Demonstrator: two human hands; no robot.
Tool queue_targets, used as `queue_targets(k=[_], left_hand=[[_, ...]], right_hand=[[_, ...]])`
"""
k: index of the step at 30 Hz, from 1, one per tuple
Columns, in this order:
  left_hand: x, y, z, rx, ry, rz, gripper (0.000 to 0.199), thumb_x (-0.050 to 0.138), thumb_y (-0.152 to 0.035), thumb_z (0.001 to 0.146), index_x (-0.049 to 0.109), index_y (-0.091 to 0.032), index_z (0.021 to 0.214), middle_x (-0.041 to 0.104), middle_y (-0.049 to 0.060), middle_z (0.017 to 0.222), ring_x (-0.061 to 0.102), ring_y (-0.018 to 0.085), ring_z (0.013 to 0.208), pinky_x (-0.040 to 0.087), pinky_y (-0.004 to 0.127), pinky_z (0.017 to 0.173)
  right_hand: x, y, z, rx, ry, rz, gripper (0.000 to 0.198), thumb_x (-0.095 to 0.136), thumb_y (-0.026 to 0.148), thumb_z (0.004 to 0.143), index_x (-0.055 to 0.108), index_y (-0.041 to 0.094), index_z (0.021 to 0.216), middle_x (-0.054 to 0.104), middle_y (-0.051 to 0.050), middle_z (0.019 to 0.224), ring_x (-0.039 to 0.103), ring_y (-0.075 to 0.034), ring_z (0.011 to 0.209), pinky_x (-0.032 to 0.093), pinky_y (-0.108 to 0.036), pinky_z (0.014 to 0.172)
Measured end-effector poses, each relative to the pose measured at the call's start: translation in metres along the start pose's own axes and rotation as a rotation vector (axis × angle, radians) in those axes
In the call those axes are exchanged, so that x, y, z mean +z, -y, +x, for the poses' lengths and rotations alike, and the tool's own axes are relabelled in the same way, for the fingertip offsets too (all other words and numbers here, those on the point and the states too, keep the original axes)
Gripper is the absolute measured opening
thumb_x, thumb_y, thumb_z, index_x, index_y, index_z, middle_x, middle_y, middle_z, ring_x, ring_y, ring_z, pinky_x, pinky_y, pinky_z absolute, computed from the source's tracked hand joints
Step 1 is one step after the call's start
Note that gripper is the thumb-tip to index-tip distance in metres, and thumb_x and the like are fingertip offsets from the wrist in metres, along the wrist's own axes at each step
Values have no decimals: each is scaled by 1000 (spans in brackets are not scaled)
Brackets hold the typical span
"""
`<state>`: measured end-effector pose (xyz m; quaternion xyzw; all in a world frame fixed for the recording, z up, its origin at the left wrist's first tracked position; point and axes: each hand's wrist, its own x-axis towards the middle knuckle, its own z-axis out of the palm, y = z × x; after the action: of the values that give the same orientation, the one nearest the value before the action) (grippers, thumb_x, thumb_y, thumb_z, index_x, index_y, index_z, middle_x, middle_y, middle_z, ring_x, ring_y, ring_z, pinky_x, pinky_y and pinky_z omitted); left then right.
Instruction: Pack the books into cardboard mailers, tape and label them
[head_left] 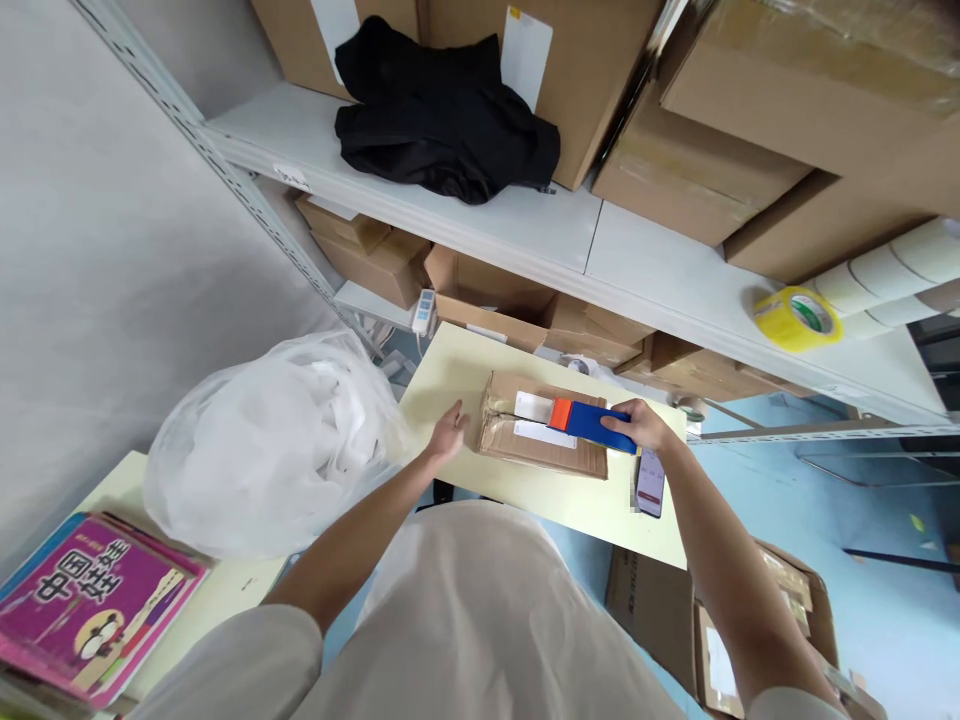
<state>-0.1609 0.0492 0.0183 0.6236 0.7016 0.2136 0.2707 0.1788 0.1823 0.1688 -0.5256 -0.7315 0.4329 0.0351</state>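
One carton [529, 453] (label [533, 406] partly hidden)

A flat oblong blue tool [592, 424] has a bright orange left end. The rectangular brown cardboard box [551, 462] bears white paper labels [545, 437], and the smooth tabletop [442, 375] is pale yellow. Near left, a magenta picture book [90, 610] shows black characters; a round plastic bag [247, 450] beyond is translucent white. Far off, a crumpled cloth garment [450, 130] is plain black. Far right, a yellow tape roll [775, 318] has a green-and-white core.
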Motion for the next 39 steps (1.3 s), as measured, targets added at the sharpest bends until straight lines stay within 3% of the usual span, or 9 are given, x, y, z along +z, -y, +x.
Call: queue_targets(k=[2, 4, 6, 10, 17, 21, 26, 33, 39], left_hand=[[-22, -14, 4, 68, 3, 30, 102, 52, -66, 78, 7, -12, 152, 24, 21, 155, 26, 31, 142, 33, 43, 109], [-41, -37, 16, 317, 104, 187, 138, 69, -76, 51, 1, -10, 152, 5, 24, 157, 5, 40, 145, 16, 53, 114], [-52, -62, 31, 467, 213, 348, 142, 73, -73, 43, 6, -11, 152, -2, 25, 157, -4, 45, 143, 3, 60, 112], [-51, -88, 49, 499, 360, 506, 145, 77, -69, 37, 9, -12, 152, 1, 26, 157, -3, 47, 143, -2, 64, 109], [-50, -83, 45, 469, 382, 533, 147, 76, -66, 37, 4, -9, 152, 7, 25, 157, 6, 45, 142, 2, 63, 110], [-51, -86, 44, 461, 379, 554, 143, 75, -64, 39, 6, -10, 151, 12, 24, 156, 9, 45, 141, -1, 63, 110], [-49, -89, 44, 503, 344, 556, 136, 76, -60, 40, 14, -8, 150, 22, 27, 150, 17, 46, 137, -1, 60, 111], [-76, -71, 47, 520, 382, 634, 131, 75, -58, 41, 19, -4, 147, 28, 29, 147, 21, 45, 137, -1, 60, 112], [-83, -59, 39, 447, 425, 714, 135, 75, -61, 44, 13, 0, 148, 6, 32, 154, 3, 47, 142, -3, 61, 111]], right_hand=[[-1, -1, 1, -1, 19, 4, 43, 69, 56, 62, 57, 16, 51, 44, 4, 46, 37, -9, 46, 30, -22, 43], [-2, -2, 1, -5, 27, 3, 44, 69, 56, 62, 55, 16, 50, 44, 4, 45, 37, -9, 46, 29, -23, 42], [-4, -1, 1, -4, 33, 7, 46, 68, 58, 61, 53, 17, 48, 43, 4, 45, 36, -8, 45, 28, -23, 42], [-4, 1, -1, -13, 41, 22, 47, 65, 59, 63, 52, 17, 47, 43, 3, 44, 36, -8, 45, 27, -24, 42], [-12, -2, -4, -76, 86, -10, 46, 65, 56, 68, 51, 18, 46, 41, 3, 45, 36, -8, 45, 27, -24, 42], [-42, -37, -18, -61, 64, -77, 45, 66, 54, 67, 51, 18, 47, 42, 3, 44, 37, -8, 44, 27, -24, 42], [-64, -103, -33, 136, 91, 6, 41, 64, 54, 65, 57, 16, 50, 48, 1, 45, 42, -11, 45, 30, -24, 42], [-17, -110, -16, 68, 77, 74, 34, 58, 47, 65, 53, 17, 52, 42, 4, 47, 38, -9, 47, 30, -23, 45], [21, -98, -2, 14, 116, 211, 32, 55, 45, 65, 45, 19, 50, 40, 4, 46, 38, -9, 43, 29, -23, 41]])
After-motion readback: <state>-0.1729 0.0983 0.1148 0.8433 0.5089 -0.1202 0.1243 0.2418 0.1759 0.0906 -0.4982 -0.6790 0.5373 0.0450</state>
